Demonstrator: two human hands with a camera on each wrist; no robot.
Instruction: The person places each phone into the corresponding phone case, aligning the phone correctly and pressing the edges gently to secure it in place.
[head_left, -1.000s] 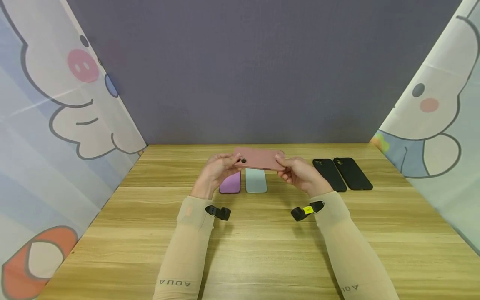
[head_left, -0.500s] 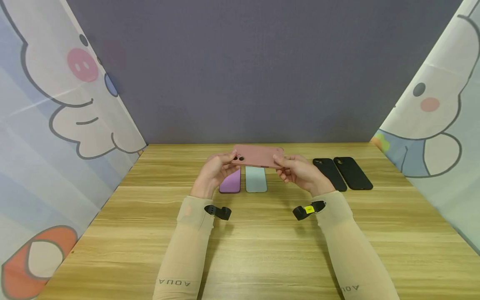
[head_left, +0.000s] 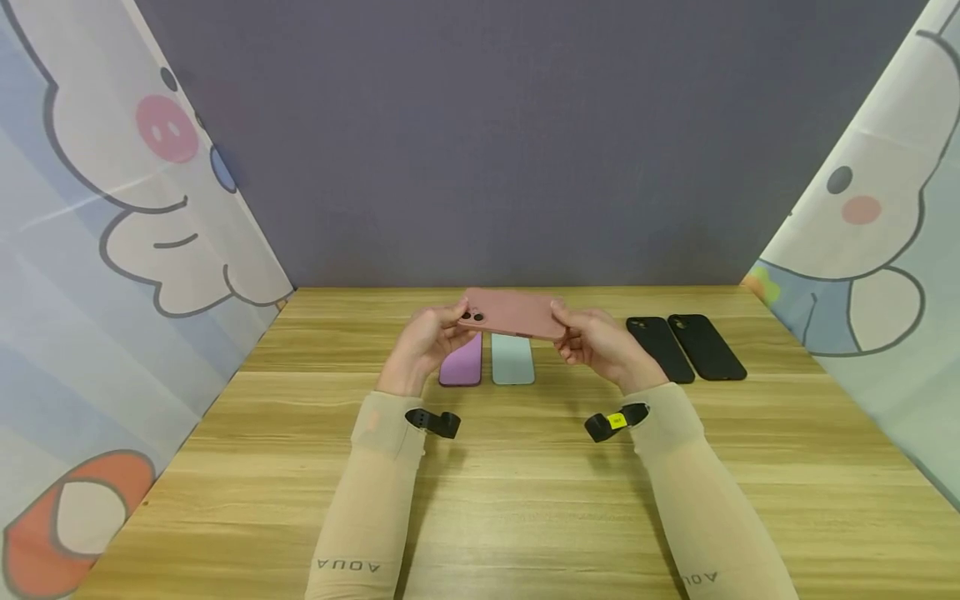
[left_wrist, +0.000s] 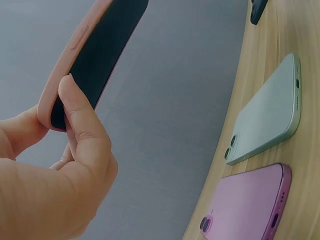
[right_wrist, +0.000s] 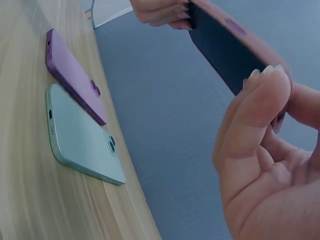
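Observation:
Both hands hold up a phone in a pink case point(head_left: 517, 313), lengthwise across, above the table. In the head view its back faces up, with two camera lenses at the left end. My left hand point(head_left: 425, 346) pinches the camera end. My right hand point(head_left: 600, 343) grips the other end, thumb on the back. Both wrist views show the dark screen point(left_wrist: 97, 55) underneath, framed by the case's pink rim. Below the held phone lie a purple phone point(head_left: 461, 364) and a pale green phone point(head_left: 512, 362), backs up, their far ends hidden in the head view.
Two black phone cases point(head_left: 705, 346) lie side by side at the right, beyond my right hand. The wooden table point(head_left: 525, 500) ends at a grey back panel point(head_left: 517, 150). Cartoon-printed cloth hangs at both sides. Each wrist wears a black strap.
The pink-cased phone has shifted slightly left and tilted a little, its left end showing both lenses more plainly. Both hands keep their hold. The phones and cases on the table have stayed put.

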